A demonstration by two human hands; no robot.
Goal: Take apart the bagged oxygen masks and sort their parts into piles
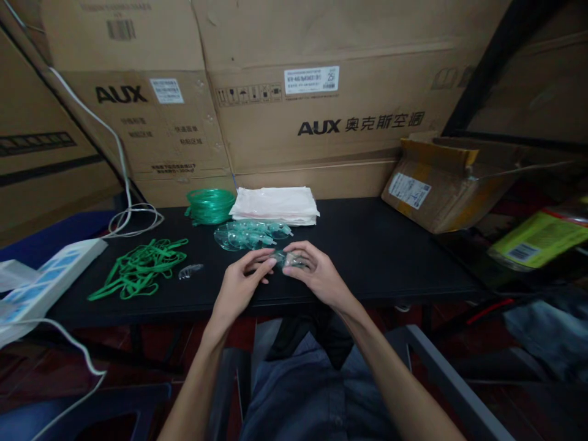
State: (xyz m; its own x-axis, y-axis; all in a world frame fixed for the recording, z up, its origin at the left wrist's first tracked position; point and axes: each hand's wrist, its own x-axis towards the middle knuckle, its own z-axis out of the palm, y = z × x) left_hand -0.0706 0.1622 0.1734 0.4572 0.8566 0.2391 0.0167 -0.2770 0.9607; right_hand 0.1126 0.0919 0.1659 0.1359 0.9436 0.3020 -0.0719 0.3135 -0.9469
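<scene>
Near the table's front edge, my left hand (245, 274) and my right hand (316, 269) hold a small clear-green plastic mask (290, 260) between them. Fingers of both hands are closed around its sides and cover much of it. Just beyond lie several similar clear-green masks (248, 235), nested in rows. To the left is a loose tangle of green elastic straps (144, 267). Between the straps and my left hand sits a little pile of small clear or shiny strips (190, 271), too small to make out.
A coil of green tubing (209, 206) and a stack of white packets (275, 205) stand at the back of the black table (362, 257). A power strip (55, 278) with white cables lies left. An open cardboard box (441, 184) stands right, before large cartons (321, 55).
</scene>
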